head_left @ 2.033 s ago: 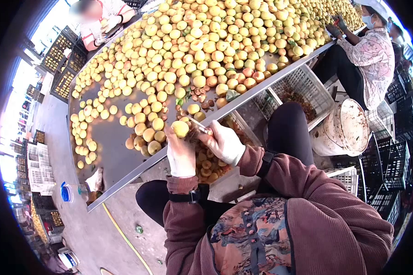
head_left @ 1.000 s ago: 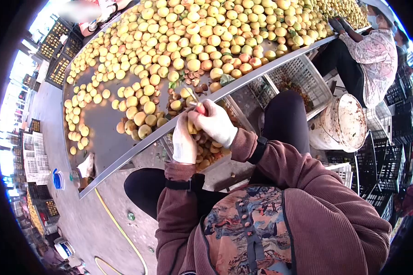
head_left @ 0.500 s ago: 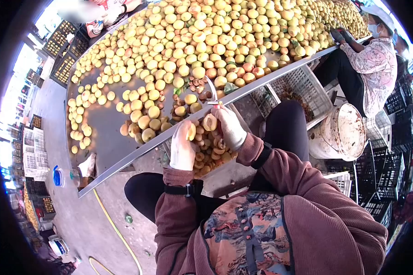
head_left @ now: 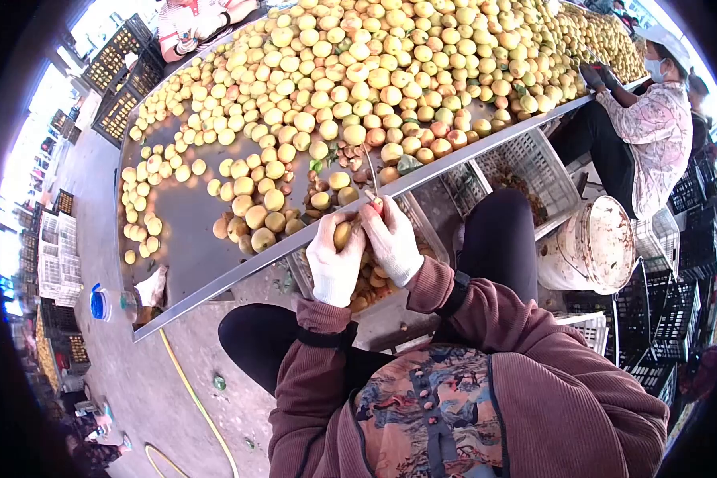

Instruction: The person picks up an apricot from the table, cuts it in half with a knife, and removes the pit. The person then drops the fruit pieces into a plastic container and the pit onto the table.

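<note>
Both hands wear white gloves and meet just over the table's metal edge. My left hand (head_left: 332, 256) is closed around an apricot (head_left: 342, 234), partly covered by the fingers. My right hand (head_left: 393, 240) grips a knife (head_left: 372, 171), its thin blade pointing up and away over the table; a bit of red shows by the fingers. The right fingers press close against the apricot, but whether they touch it is hidden. Below the hands, a crate (head_left: 430, 231) holds cut apricot halves (head_left: 372, 285). Whole apricots (head_left: 255, 217) and a few reddish scraps (head_left: 352, 155) lie just beyond.
A large heap of apricots (head_left: 358, 72) covers much of the metal table (head_left: 185, 263). At right are a light crate (head_left: 562, 179), a stained bucket (head_left: 589, 247), black crates (head_left: 677, 319) and a seated co-worker (head_left: 653, 119). A yellow hose (head_left: 195, 398) runs along the floor.
My hands were apart, each with a piece of apricot; now they are together at one apricot. The knife blade has turned more edge-on, and the view has shifted slightly.
</note>
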{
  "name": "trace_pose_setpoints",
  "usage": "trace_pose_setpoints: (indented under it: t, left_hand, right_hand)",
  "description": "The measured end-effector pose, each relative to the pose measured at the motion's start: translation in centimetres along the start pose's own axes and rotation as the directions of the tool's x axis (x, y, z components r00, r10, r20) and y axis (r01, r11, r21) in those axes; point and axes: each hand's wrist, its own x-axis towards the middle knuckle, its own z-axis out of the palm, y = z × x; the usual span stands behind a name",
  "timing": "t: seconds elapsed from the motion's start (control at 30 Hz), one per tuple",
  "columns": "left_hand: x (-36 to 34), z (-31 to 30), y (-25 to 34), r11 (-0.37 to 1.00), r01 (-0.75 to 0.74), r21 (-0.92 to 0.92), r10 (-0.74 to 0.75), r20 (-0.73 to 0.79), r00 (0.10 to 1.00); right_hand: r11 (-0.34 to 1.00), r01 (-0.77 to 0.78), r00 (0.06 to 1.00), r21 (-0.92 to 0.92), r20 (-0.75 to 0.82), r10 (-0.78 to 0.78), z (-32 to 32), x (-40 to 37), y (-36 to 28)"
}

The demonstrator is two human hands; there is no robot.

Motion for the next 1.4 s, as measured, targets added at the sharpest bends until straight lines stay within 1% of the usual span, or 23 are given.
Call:
trace_pose_setpoints:
  t: [0.1, 0.27, 0.33, 0.43, 0.47, 0.53, 0.57, 0.6, 0.63, 0.67, 0.73, 0.8, 0.87, 0.9, 0.93, 1.0, 1.07, 1.1, 1.13, 1.27, 1.3, 1.33, 1.4]
  left_hand:
    - [-0.1, 0.5, -0.7, 0.983, -0.077, 0.168, 0.087, -0.056, 0.995]
    - [0.2, 1.2, -2.0, 0.985, 0.005, 0.171, 0.023, -0.161, 0.987]
    - [0.7, 1.0, -2.5, 0.996, 0.088, -0.023, -0.09, -0.143, 0.986]
    - [0.8, 0.7, -2.1, 0.998, 0.048, 0.028, -0.044, -0.133, 0.99]
    - [1.0, 0.6, -2.5, 0.991, 0.13, -0.034, -0.133, -0.114, 0.985]
    - [1.3, 0.5, -2.9, 0.973, 0.21, -0.095, -0.219, -0.096, 0.971]
    - [1.5, 0.3, -3.0, 0.929, 0.238, -0.283, -0.283, -0.132, 0.95]
    - [1.7, 0.2, -3.1, 0.851, 0.248, -0.462, -0.353, -0.154, 0.923]
    - [2.1, -0.3, -2.9, 0.918, 0.189, -0.348, -0.276, -0.218, 0.936]
    - [2.1, -0.8, -2.3, 0.684, 0.428, -0.59, -0.553, -0.037, 0.832]
    - [2.1, -1.6, -2.9, 0.659, 0.47, -0.587, -0.57, 0.017, 0.821]
    - [1.8, -1.3, -3.5, 0.686, 0.475, -0.552, -0.556, 0.023, 0.831]
    - [1.6, -0.7, -4.7, 0.774, 0.493, -0.398, -0.472, 0.158, 0.867]
    - [1.8, -1.0, -2.3, 0.797, 0.487, -0.357, -0.441, 0.206, 0.873]
    - [1.6, -0.6, -2.2, 0.767, 0.502, -0.399, -0.459, 0.207, 0.864]
    - [1.6, 0.0, -2.0, 0.71, 0.478, -0.516, -0.456, 0.181, 0.872]
    - [1.8, -0.5, -1.4, 0.745, 0.538, -0.394, -0.454, 0.291, 0.842]
    - [2.4, 0.4, -2.0, 0.909, 0.166, -0.382, -0.105, 0.176, 0.979]
    - [2.2, 0.5, -2.3, 0.896, 0.192, -0.4, -0.112, 0.213, 0.971]
    - [2.7, 0.5, -3.3, 0.889, 0.285, -0.359, -0.238, 0.172, 0.956]
    - [2.9, 0.4, -3.5, 0.875, 0.305, -0.375, -0.28, 0.12, 0.952]
    - [2.8, 0.2, -3.3, 0.703, 0.442, -0.557, -0.429, 0.162, 0.888]
    - [3.0, -0.6, -3.8, 0.783, 0.451, -0.428, -0.413, 0.184, 0.892]
  right_hand:
    - [0.998, -0.003, 0.997, -0.061, -0.073, -0.001, 0.5, 0.2, 0.3]
    - [0.996, -0.019, 0.994, -0.09, -0.105, 0.01, 0.8, -0.1, 1.6]
    - [0.996, -0.014, 0.994, -0.089, -0.112, 0.004, 0.9, 0.0, 1.6]
    - [0.969, -0.112, 0.985, 0.218, -0.105, 0.137, 1.1, 1.2, 2.2]
    - [0.97, -0.109, 0.985, 0.219, -0.106, 0.135, 1.0, 1.7, 2.3]
    - [0.906, -0.312, 0.94, 0.288, -0.045, 0.338, 1.3, 2.7, 1.2]
    - [0.864, -0.381, 0.911, 0.33, -0.024, 0.411, 1.5, 3.1, 0.6]
    - [0.915, -0.236, 0.966, 0.326, -0.022, 0.257, 1.8, 3.9, 1.2]
    - [0.984, -0.164, 0.986, -0.074, -0.051, 0.161, 1.5, 4.8, 0.9]
    - [0.884, -0.071, 0.997, -0.462, -0.043, 0.058, 1.0, 5.7, 0.4]
    - [0.94, -0.131, 0.989, -0.315, -0.109, 0.102, 0.5, 7.1, 1.2]
    - [0.902, -0.079, 0.991, -0.424, -0.13, 0.026, -0.2, 7.8, 1.4]
    - [0.962, -0.206, 0.976, -0.178, -0.106, 0.189, -0.5, 7.9, 0.9]
    - [0.962, -0.245, 0.967, -0.121, -0.098, 0.234, -0.7, 8.0, 1.1]
    - [0.957, -0.283, 0.957, -0.064, -0.086, 0.277, -0.6, 8.2, 1.0]
    - [0.968, -0.244, 0.968, -0.057, -0.075, 0.239, -0.2, 7.8, 0.3]
    - [0.978, -0.205, 0.977, -0.045, -0.063, 0.202, 0.3, 7.4, 0.3]
    - [0.985, -0.1, 0.993, -0.14, -0.084, 0.088, 0.6, 7.4, 0.8]
    - [0.972, 0.005, 0.995, -0.237, -0.091, -0.027, 0.7, 7.3, 1.2]
    - [0.956, -0.05, 0.997, -0.29, -0.07, 0.031, 0.3, 7.4, 2.1]
    - [0.979, -0.063, 0.997, -0.196, -0.059, 0.052, 0.5, 7.3, 1.8]
    - [0.978, -0.063, 0.997, -0.197, -0.062, 0.052, 0.4, 7.2, 1.5]
    - [0.991, -0.121, 0.992, -0.065, -0.029, 0.119, 0.2, 6.5, 0.3]
